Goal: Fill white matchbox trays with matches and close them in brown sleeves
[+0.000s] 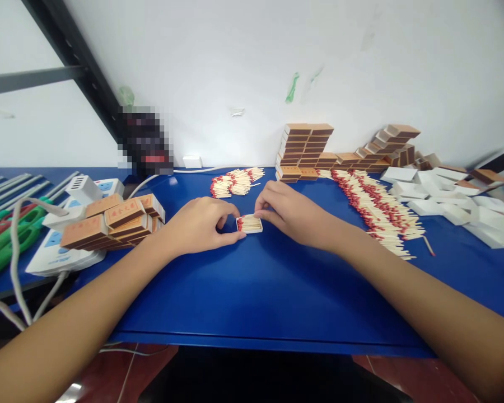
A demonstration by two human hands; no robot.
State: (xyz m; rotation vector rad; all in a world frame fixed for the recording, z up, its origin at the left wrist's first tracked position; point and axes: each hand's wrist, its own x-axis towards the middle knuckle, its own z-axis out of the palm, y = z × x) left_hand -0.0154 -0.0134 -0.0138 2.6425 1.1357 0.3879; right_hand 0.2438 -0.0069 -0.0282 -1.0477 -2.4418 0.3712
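A small white matchbox tray point(257, 228) lies on the blue table in front of me, filled with red-tipped matches point(247, 223). My left hand point(208, 226) curls round the tray's left end, thumb in front and index finger behind. At the upper right corner of the tray, my right hand point(283, 212) has thumb and forefinger pinched together, apparently on match ends. How many matches are in that pinch cannot be made out. Just behind the tray is a loose pile of matches point(235, 183), apart from both hands.
Stacked matchboxes point(304, 148) stand against the wall. To the right lie a long band of matches point(380, 210) and a heap of white trays point(453, 196). At left, more matchboxes point(126, 215) rest on a power strip point(63, 257) beside green-handled tools point(12, 240).
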